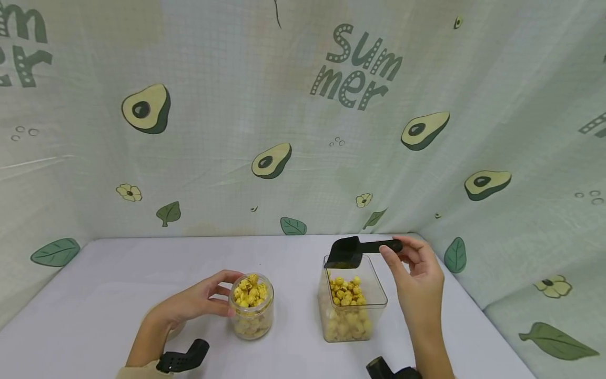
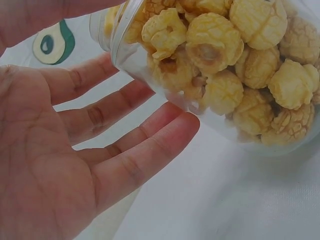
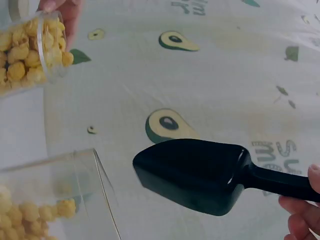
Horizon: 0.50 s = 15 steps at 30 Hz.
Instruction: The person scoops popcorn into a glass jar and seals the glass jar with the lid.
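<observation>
On the left of the table stands a round glass jar (image 1: 252, 310) heaped to its mouth with yellow popcorn (image 2: 215, 45). My left hand (image 1: 201, 300) holds it near the rim, thumb on the near side and fingers spread round the far side. A black scoop (image 1: 344, 252) is in my right hand (image 1: 418, 273), its handle pinched between thumb and fingers. The scoop's blade is over the far edge of a clear square container (image 1: 376, 295), which is partly filled with popcorn (image 1: 347, 295). In the right wrist view the blade points left, towards the container.
A white table (image 1: 180, 258) lies under both containers. Behind it and to the right hangs a pale curtain (image 1: 213, 105) printed with avocados, leaves and lettering. Black wrist cameras sit on the left wrist (image 1: 182, 358) and the right wrist (image 1: 393, 370).
</observation>
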### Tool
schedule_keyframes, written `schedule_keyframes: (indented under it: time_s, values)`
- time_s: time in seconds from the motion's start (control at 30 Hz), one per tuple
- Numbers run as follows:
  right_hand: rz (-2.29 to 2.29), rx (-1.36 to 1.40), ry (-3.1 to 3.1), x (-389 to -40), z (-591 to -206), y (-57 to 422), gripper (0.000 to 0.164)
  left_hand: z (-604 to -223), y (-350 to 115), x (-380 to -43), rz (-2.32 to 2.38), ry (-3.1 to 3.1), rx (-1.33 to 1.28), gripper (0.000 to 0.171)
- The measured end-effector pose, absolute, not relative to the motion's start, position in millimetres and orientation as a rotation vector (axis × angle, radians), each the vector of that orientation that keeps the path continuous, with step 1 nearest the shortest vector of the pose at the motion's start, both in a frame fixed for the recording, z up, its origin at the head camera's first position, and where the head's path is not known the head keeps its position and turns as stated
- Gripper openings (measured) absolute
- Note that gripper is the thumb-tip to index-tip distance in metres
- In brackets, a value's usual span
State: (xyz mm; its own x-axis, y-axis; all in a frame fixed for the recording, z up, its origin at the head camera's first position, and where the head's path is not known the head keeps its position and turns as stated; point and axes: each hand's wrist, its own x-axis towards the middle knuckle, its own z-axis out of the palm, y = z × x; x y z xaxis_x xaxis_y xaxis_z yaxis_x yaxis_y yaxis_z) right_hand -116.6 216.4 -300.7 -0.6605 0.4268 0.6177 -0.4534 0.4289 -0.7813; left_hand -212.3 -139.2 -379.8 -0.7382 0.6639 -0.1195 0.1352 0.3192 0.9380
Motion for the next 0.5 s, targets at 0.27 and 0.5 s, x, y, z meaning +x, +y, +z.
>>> schedule_keyframes:
  time_s: [0.27, 0.5]
  values:
    - [1.14, -0.117, -2.101, -123.7, -306.3, 240.7, 0.028, -380.2, -138.8, -213.6, 1.409, 2.106, 0.678, 0.07]
    - [0.98, -0.069, -2.368, -131.1, -318.6, 249.7, 0.028, -380.2, -138.5, -212.5, 1.421, 2.103, 0.65, 0.07]
